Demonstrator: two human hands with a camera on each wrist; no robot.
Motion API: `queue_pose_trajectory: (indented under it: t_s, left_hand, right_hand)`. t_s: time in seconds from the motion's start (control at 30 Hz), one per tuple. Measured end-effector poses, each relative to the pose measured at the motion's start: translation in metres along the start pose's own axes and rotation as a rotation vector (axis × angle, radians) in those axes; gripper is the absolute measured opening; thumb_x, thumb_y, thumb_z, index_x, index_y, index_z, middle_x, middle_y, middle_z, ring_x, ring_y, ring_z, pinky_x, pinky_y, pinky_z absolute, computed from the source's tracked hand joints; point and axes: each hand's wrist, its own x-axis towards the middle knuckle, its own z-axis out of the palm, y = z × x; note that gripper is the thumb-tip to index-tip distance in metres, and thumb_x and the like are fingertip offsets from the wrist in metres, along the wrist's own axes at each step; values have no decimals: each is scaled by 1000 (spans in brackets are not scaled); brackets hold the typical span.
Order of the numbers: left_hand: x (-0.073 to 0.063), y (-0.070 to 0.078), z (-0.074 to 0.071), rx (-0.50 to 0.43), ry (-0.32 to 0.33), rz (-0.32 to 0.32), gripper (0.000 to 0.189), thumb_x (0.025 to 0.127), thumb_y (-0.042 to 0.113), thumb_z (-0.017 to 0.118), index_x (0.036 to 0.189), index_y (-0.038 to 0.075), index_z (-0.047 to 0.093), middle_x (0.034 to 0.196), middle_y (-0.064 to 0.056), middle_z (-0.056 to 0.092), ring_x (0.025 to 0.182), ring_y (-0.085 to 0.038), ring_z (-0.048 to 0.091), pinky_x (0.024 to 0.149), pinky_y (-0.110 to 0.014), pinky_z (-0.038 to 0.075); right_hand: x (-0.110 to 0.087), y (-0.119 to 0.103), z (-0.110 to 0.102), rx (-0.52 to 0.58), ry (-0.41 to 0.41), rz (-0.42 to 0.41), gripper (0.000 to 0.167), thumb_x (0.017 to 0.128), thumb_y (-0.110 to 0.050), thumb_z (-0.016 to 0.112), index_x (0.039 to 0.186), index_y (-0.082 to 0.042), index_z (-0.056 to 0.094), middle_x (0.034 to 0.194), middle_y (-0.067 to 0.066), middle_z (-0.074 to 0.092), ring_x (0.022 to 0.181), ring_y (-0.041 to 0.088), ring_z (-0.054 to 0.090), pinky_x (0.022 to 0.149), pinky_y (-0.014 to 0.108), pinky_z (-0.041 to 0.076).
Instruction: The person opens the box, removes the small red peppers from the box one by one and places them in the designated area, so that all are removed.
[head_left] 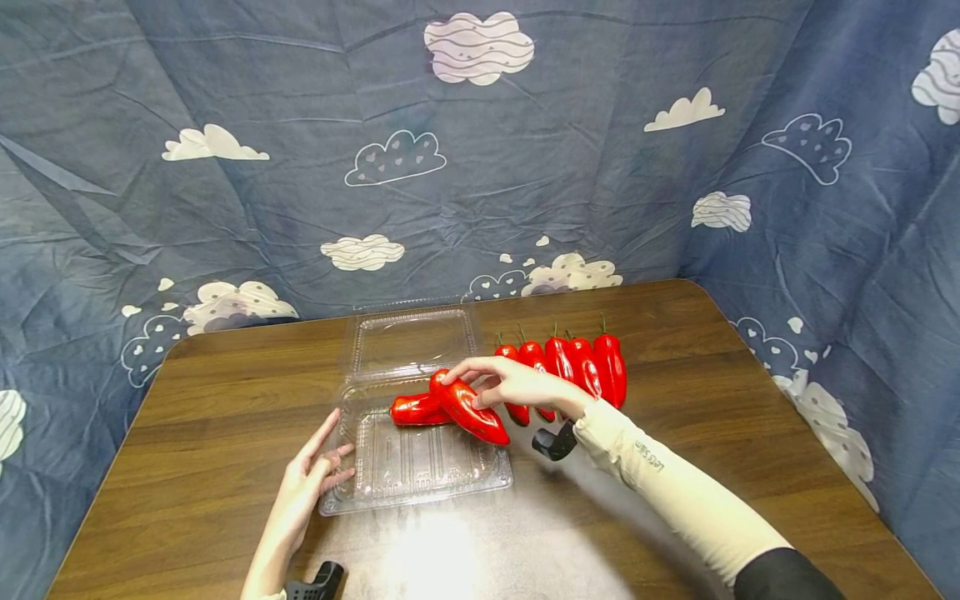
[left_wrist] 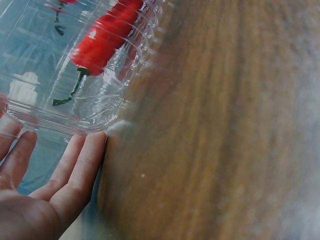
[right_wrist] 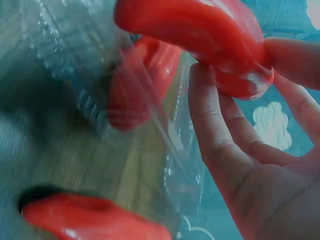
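Note:
My right hand [head_left: 517, 385] pinches a glossy red pepper [head_left: 471, 412] between thumb and fingers, above the right part of a clear plastic clamshell container [head_left: 420, 493]. Its tip slants toward the near right. Under it, another red pepper [head_left: 411, 410] lies in the back of the container, partly hidden; the left wrist view shows the green stem of this pepper [left_wrist: 100, 47]. At the container's left side is my left hand [head_left: 302, 483], its fingers extended. In the left wrist view those fingertips [left_wrist: 95, 140] touch or nearly touch the clear plastic wall.
Several red peppers [head_left: 611, 367] with green stems stand in a row to the right of the container, partly behind my right hand. The container's lid [head_left: 412, 337] lies open toward the back. A blue cloud-print curtain [head_left: 300, 192] hangs behind the wooden table [head_left: 225, 392].

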Motion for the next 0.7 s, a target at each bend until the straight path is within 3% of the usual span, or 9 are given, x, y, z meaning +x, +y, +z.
queue_pose_trajectory:
  t_s: [0.23,0.7]
  left_hand:
    - [1,-2,-1,14,3,-4,61,92,-6,37,151,5,26,157,-16,14,116,-11,55,86,-34,53]
    - [1,-2,0,3,0,5,61,92,-7,37,151,4,26,156,-18,14,114,-11,55,85,-34,53]
  right_hand:
    - [-10,5,-10,6,51,15,45,85,4,55,128,-9,58,129,7,55,106,25,50,83,33,48]
    - [-32,19,-29,-7,147,47,46,84,3,56,129,-10,57,126,10,55,111,28,49,85,36,48]
